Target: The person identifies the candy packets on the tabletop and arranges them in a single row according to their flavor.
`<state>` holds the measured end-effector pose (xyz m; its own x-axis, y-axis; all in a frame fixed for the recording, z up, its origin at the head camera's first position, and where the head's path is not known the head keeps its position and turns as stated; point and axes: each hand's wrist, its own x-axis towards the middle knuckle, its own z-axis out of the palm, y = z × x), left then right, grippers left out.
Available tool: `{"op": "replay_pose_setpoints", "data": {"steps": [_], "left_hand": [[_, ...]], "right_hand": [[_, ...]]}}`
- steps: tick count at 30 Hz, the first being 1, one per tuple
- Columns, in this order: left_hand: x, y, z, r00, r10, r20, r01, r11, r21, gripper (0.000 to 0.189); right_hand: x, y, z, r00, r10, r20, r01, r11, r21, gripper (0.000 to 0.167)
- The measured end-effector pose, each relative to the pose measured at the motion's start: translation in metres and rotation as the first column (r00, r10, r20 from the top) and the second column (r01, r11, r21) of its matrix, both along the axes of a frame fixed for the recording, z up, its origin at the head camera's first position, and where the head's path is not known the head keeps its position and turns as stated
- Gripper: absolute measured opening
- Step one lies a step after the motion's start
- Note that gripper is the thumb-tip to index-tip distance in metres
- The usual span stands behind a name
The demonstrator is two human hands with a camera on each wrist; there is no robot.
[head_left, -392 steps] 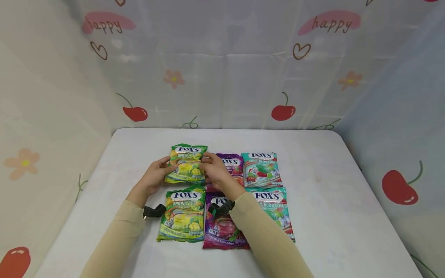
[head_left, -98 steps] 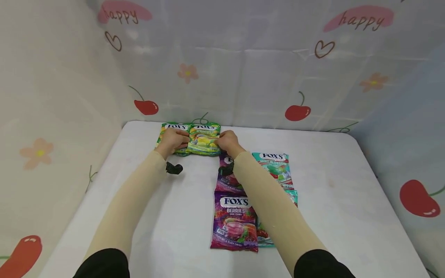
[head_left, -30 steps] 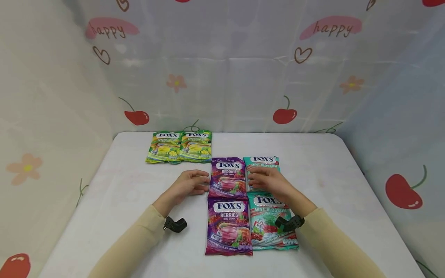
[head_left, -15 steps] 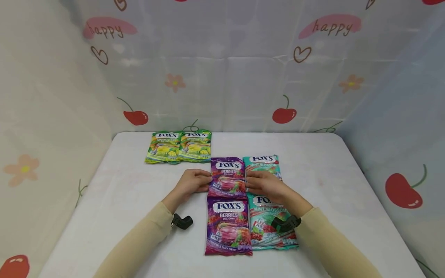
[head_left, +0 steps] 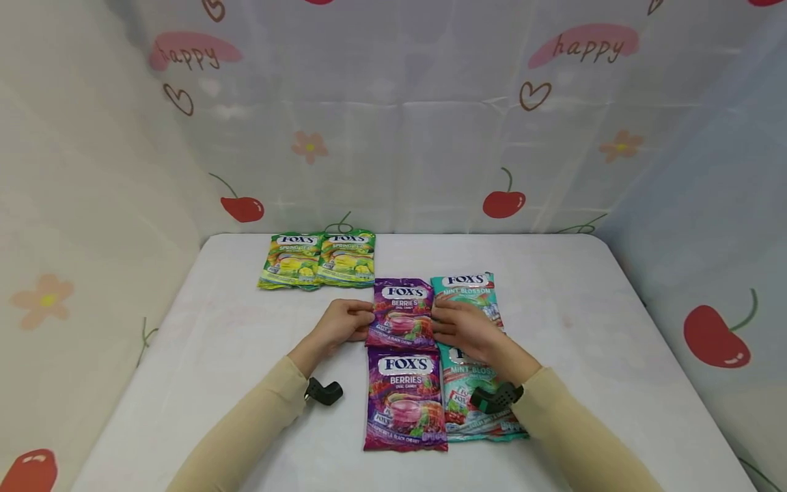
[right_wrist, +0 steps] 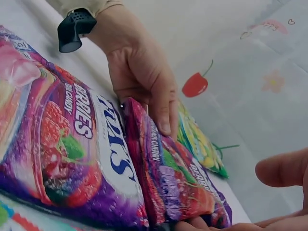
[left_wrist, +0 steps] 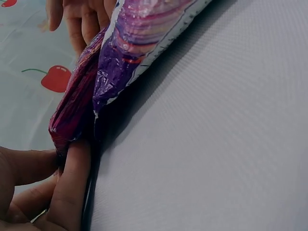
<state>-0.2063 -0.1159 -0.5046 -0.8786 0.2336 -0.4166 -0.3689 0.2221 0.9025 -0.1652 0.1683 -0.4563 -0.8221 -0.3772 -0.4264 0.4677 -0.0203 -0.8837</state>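
Four-sided bags of oval candy lie on the table. My left hand [head_left: 342, 322] pinches the left edge of the far purple berries candy bag [head_left: 403, 311], thumb above and fingers below in the left wrist view. At that bag's right edge is my right hand [head_left: 470, 331]. Its fingers reach under the edge, while its thumb [right_wrist: 281, 168] stands apart from the bag in the right wrist view. Nearer to me lies a second berries bag [head_left: 406, 403]. Two teal mint blossom bags, one far [head_left: 470, 290] and one near [head_left: 470, 383], are partly hidden by my right hand and wrist.
Two green spring tea candy bags [head_left: 292, 261] lie side by side at the table's back left, the right one overlapping the other. The white table [head_left: 590, 342] extends around the bags. Patterned curtains [head_left: 399, 164] stand behind and at both sides.
Earlier, the green bags went from the left of the purple ones to the table's back. Since then both hands have come to the far berries bag's sides, the right moving slightly left.
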Motion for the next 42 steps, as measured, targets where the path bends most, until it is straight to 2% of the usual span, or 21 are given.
{"op": "replay_pose_setpoints", "data": {"steps": [6,12,16,20,27,35,42], "left_hand": [[-0.001,0.002,-0.002,1.0,-0.014,0.009,0.014,0.999,0.029,0.044],[-0.002,0.003,-0.002,1.0,-0.019,0.015,0.019,0.999,0.042,0.051],[-0.003,0.004,-0.003,0.998,-0.042,0.043,0.035,0.989,0.143,0.051],[-0.002,0.006,-0.004,0.994,-0.072,0.078,0.049,0.964,0.261,0.054],[-0.001,0.007,-0.005,0.994,-0.096,0.056,0.073,0.944,0.321,0.058],[-0.003,0.011,0.009,0.996,-0.073,0.058,0.049,0.939,0.342,0.066],[-0.012,0.014,0.02,0.997,-0.033,0.076,0.004,0.938,0.348,0.067]], "right_hand": [[-0.001,-0.005,-0.006,0.998,-0.059,0.035,0.06,0.998,-0.026,0.069],[0.0,-0.007,-0.01,0.998,-0.062,0.026,0.063,0.997,-0.051,0.067],[-0.001,-0.007,-0.013,0.997,-0.072,0.014,0.072,0.997,-0.038,0.068],[-0.001,-0.006,-0.017,0.997,-0.076,0.002,0.076,0.997,-0.014,0.069],[-0.003,-0.004,-0.018,0.998,-0.058,0.004,0.058,0.996,-0.062,0.072],[-0.004,-0.007,-0.012,0.994,-0.105,0.022,0.106,0.992,-0.071,0.082],[-0.013,-0.01,-0.004,0.989,-0.146,-0.033,0.145,0.989,-0.011,0.084]]}}
